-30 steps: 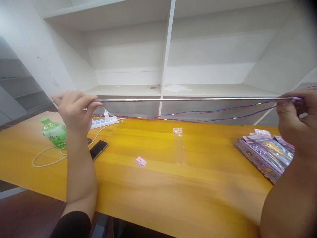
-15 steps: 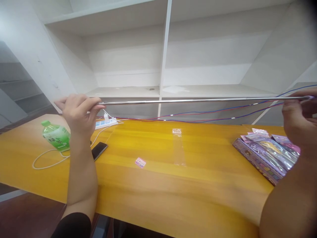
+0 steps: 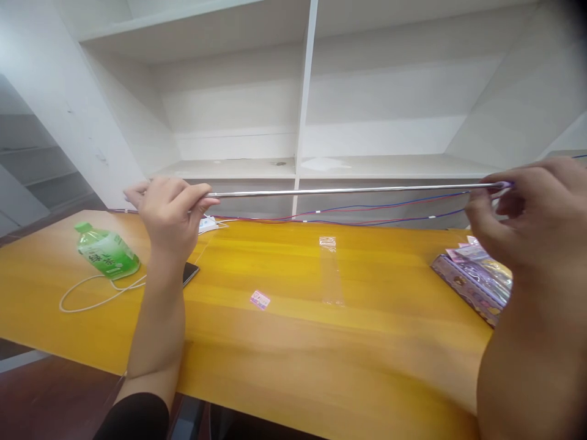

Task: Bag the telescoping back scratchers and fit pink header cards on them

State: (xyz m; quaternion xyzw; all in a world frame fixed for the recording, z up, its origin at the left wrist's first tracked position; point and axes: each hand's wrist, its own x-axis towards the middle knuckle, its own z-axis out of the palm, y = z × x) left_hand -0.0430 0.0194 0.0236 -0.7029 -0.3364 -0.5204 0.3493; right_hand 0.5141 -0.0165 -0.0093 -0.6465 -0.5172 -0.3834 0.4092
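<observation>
Basically, green drink bottle [image 3: 106, 252] sat left of left hand [image 3: 169, 212] fingers, pinched together on tip of telescopic metal rod [image 3: 348, 190]; rod spanned near-level to right hand [image 3: 534, 211] fingers, curled round its purple end [image 3: 505, 184].

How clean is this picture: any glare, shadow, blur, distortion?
Head view: glints along the metal rod, pale sheen and soft shadow on the yellow table; head view: dark upper right corner, white shelving slanting, likely lens distortion; head view: right hand softly focused, print on pink card unreadable.
</observation>
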